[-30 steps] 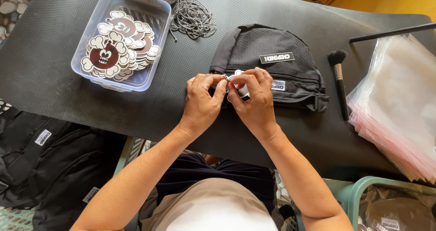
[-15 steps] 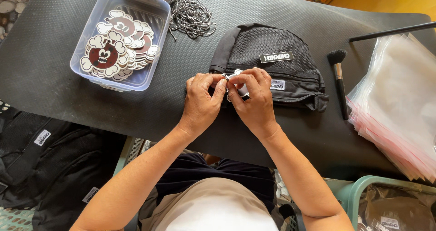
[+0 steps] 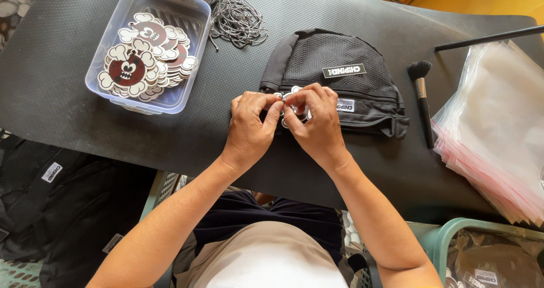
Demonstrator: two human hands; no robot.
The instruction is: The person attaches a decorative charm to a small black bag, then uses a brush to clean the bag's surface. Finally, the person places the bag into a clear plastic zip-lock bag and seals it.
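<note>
A black mesh pouch [image 3: 340, 75] with small white labels lies on the black mat [image 3: 68, 95]. At its near left corner my left hand [image 3: 249, 126] and my right hand [image 3: 314, 121] meet, fingertips pinched together on a small white tag [image 3: 292, 104] at the pouch's edge. Most of the tag is hidden by my fingers; whether a cord is on it cannot be seen.
A clear plastic tub [image 3: 148, 47] of round cartoon hang tags sits far left. A bundle of black-and-white cords [image 3: 238, 22] lies behind. A makeup-style brush [image 3: 422, 98] and a stack of clear bags [image 3: 498, 129] are right. Black bags [image 3: 51, 208] lie below left, a green basket [image 3: 481, 254] lower right.
</note>
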